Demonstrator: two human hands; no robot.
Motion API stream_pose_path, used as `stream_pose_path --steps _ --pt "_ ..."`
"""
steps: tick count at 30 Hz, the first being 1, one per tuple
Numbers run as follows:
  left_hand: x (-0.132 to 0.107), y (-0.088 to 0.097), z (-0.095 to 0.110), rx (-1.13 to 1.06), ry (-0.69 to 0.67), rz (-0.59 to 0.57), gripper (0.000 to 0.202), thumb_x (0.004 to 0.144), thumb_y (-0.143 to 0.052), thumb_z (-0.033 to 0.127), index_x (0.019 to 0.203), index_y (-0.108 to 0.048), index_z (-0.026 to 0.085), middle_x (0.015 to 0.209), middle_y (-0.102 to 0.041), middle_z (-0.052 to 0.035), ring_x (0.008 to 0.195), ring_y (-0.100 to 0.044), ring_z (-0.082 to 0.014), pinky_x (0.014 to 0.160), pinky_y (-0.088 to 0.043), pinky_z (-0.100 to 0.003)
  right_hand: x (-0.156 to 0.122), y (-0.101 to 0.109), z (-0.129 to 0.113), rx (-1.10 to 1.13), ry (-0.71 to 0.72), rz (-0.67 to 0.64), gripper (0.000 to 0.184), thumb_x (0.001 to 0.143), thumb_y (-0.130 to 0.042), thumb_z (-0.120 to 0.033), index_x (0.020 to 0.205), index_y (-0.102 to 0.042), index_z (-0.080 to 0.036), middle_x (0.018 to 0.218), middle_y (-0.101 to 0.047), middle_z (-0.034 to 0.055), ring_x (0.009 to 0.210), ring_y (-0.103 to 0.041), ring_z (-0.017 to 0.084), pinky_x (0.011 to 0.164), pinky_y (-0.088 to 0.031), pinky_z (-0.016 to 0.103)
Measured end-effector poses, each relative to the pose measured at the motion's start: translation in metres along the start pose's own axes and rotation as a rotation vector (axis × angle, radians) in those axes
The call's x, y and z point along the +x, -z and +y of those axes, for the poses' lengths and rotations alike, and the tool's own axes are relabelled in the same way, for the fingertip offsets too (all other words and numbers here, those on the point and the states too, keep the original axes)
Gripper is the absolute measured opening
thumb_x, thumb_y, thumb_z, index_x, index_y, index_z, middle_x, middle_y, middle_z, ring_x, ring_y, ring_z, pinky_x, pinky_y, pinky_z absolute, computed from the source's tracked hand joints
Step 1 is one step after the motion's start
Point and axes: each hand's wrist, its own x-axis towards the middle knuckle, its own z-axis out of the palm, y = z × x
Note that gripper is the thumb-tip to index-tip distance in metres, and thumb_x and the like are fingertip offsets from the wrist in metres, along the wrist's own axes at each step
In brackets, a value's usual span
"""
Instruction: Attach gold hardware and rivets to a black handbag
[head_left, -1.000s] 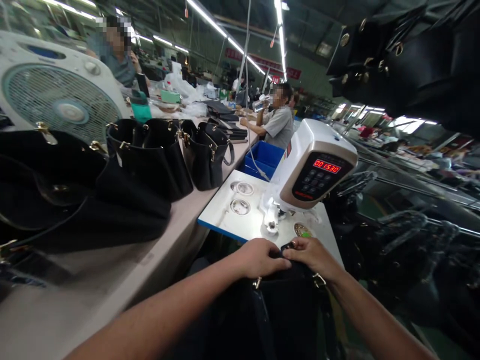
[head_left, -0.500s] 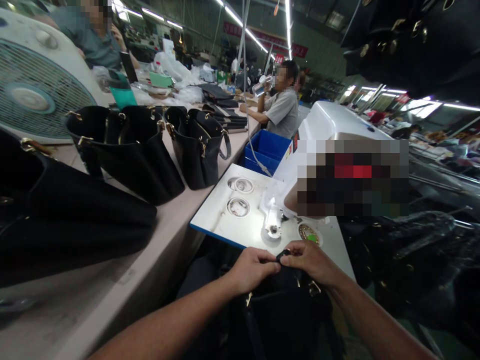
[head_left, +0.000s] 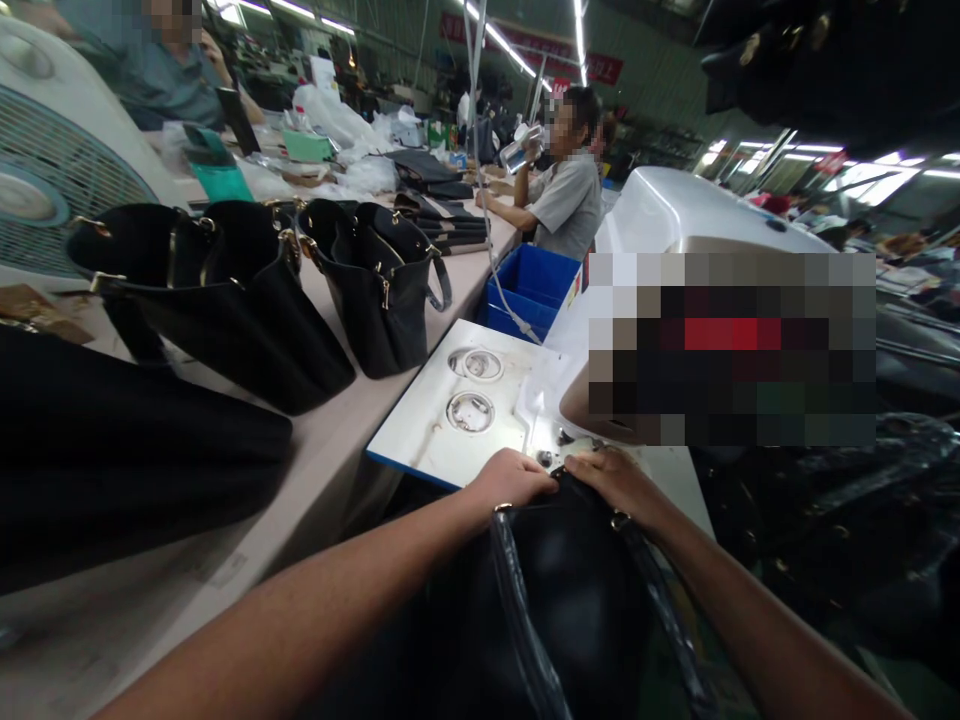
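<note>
A black handbag [head_left: 570, 590] with gold fittings and dark straps fills the bottom centre, in front of me. My left hand [head_left: 510, 482] grips its top rim on the left, fingers curled over the edge. My right hand [head_left: 619, 480] pinches the same rim just to the right, close beside the left. Both hands sit at the near edge of a white machine table [head_left: 427, 420], right under the head of a white machine [head_left: 675, 260] whose panel is blurred out. The bag's rim lies next to the machine's small metal post [head_left: 546, 458].
Two metal rings [head_left: 471, 388] lie on the white table. Several finished black handbags [head_left: 375, 285] stand on the long bench [head_left: 300, 490] at left, with a white fan [head_left: 52, 170] behind. A blue bin [head_left: 529, 290] sits beyond. Other workers sit further back. More bags hang overhead at right.
My hands have pushed the bag's rim forward and up to the machine head. The bag has risen and now fills more of the view. The camera has tilted down and left.
</note>
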Motion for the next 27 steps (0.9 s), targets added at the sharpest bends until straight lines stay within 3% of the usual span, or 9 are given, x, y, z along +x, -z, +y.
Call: stream_pose_path --steps 7,11,16,21,27 --pt "0.006 0.013 -0.007 -0.006 0.003 -0.006 0.022 0.066 -0.079 0.039 0.066 -0.077 0.017 0.060 -0.064 0.0020 0.062 -0.055 -0.0141 0.056 -0.036 -0.026 0.020 -0.002 0.006 -0.087 -0.005 0.060 0.045 0.092 -0.051 -0.059 0.073 -0.069 -0.022 0.078 -0.069 0.0038 0.085 -0.065 0.026 0.082 -0.043 0.036" --pt "0.004 0.011 -0.015 -0.124 0.013 0.007 0.026 0.066 -0.080 0.041 0.072 -0.080 0.016 0.063 -0.066 0.0012 0.065 -0.056 -0.0145 0.060 -0.039 -0.026 0.024 -0.007 0.010 -0.083 -0.016 0.055 0.047 0.091 -0.050 -0.060 0.072 -0.070 -0.022 0.076 -0.069 0.0034 0.081 -0.064 0.025 0.078 -0.043 0.035" --pt "0.014 0.003 -0.022 -0.194 0.029 0.023 0.012 0.066 -0.074 0.028 0.065 -0.077 0.017 0.058 -0.062 0.0022 0.062 -0.053 -0.0140 0.062 -0.039 -0.026 0.028 -0.010 0.017 -0.047 -0.070 0.046 0.048 0.091 -0.050 -0.060 0.080 -0.075 -0.021 0.080 -0.073 0.0059 0.080 -0.066 0.026 0.073 -0.048 0.035" --pt "0.023 0.002 -0.022 -0.199 0.028 0.037 0.013 0.068 -0.073 0.029 0.066 -0.077 0.016 0.059 -0.062 0.0023 0.064 -0.053 -0.0146 0.061 -0.037 -0.027 0.034 -0.006 0.021 -0.060 -0.100 0.077 0.040 0.088 -0.058 -0.059 0.081 -0.078 -0.024 0.074 -0.073 0.0059 0.088 -0.069 0.031 0.083 -0.051 0.040" --pt "0.024 0.002 -0.014 -0.123 0.024 0.077 0.011 0.069 -0.072 0.025 0.066 -0.077 0.015 0.059 -0.063 0.0012 0.065 -0.056 -0.0153 0.061 -0.037 -0.028 0.030 0.001 0.027 -0.086 -0.011 0.061 0.021 0.077 -0.072 -0.048 0.086 -0.079 -0.031 0.101 -0.078 0.0035 0.111 -0.064 0.034 0.099 -0.049 0.043"
